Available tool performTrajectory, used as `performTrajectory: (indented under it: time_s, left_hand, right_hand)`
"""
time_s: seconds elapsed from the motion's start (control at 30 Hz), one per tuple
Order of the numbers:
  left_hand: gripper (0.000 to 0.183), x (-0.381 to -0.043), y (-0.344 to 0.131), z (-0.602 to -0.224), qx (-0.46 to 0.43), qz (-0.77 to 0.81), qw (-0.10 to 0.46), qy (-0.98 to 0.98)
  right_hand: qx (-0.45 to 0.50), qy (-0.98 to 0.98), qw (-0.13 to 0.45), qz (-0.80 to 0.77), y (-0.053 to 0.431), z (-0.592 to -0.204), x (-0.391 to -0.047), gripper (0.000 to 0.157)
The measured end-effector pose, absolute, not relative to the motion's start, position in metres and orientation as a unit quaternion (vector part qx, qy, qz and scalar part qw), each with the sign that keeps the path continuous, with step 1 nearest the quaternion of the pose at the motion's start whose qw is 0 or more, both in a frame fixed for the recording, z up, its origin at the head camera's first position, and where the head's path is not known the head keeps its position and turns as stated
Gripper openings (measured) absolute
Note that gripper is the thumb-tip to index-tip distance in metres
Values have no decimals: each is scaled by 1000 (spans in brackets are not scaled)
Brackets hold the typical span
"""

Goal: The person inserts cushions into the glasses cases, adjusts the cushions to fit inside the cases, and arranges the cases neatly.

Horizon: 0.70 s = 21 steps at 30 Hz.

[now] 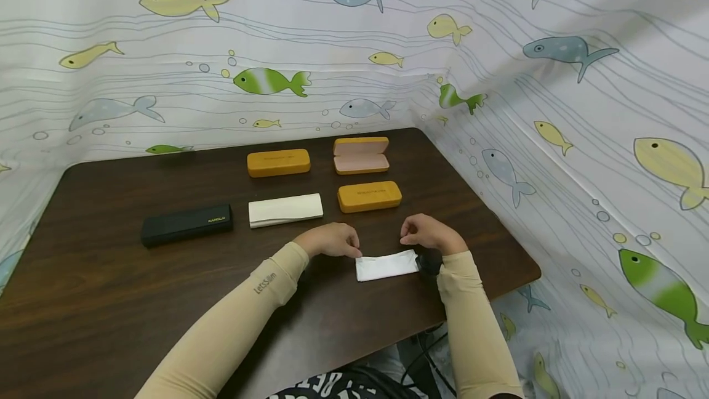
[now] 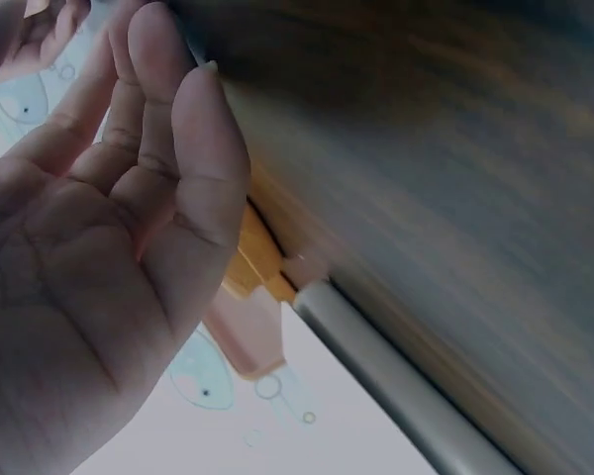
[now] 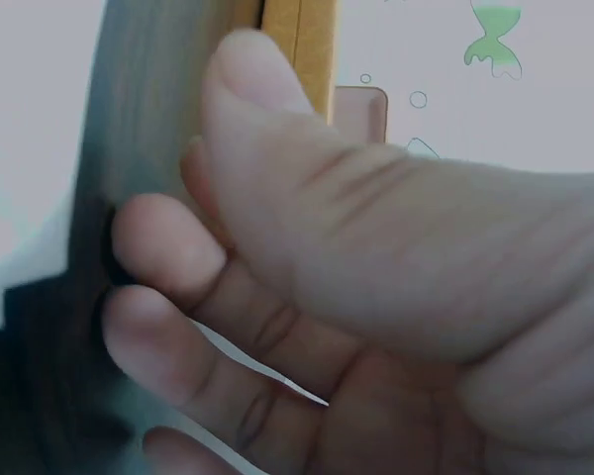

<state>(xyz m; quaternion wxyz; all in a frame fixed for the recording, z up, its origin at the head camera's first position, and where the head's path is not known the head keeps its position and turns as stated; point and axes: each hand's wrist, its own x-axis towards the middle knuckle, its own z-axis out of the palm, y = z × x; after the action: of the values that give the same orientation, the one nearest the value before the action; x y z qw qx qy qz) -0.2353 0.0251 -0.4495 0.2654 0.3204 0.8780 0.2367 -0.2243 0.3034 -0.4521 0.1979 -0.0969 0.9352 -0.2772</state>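
A small white folded cloth (image 1: 386, 266) lies flat near the front edge of the dark wooden table. My left hand (image 1: 330, 240) is at its left end, fingertips right at the upper left corner. In the left wrist view, the left fingers (image 2: 206, 168) lie side by side, slightly bent, their tips close to the tabletop. Just above the cloth's right end is my right hand (image 1: 429, 233), its fingers loosely curled. The right wrist view shows the right thumb (image 3: 262, 129) apart from the fingertips, with nothing held between them.
Behind the hands are a closed yellow glasses case (image 1: 369, 196), a cream folded case (image 1: 285, 210) and another closed yellow case (image 1: 279, 163). An open yellow case (image 1: 361, 164) with pink lining stands at the back. Further left lies a long black case (image 1: 187, 226). A fish-print curtain (image 1: 310, 42) borders the table (image 1: 111, 202).
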Motion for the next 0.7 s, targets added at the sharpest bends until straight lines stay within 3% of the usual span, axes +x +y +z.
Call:
performTrajectory:
  time_s: [0.37,0.7]
  left_hand:
    - [25,-224,33,-453,325,203,258,887]
    - [30,-220,37,-460,328,172,221,902]
  right_hand:
    - [-125,930,246,-244,292,-452,-216,18]
    - [-146,944,242,-172,279,-451,-215,22]
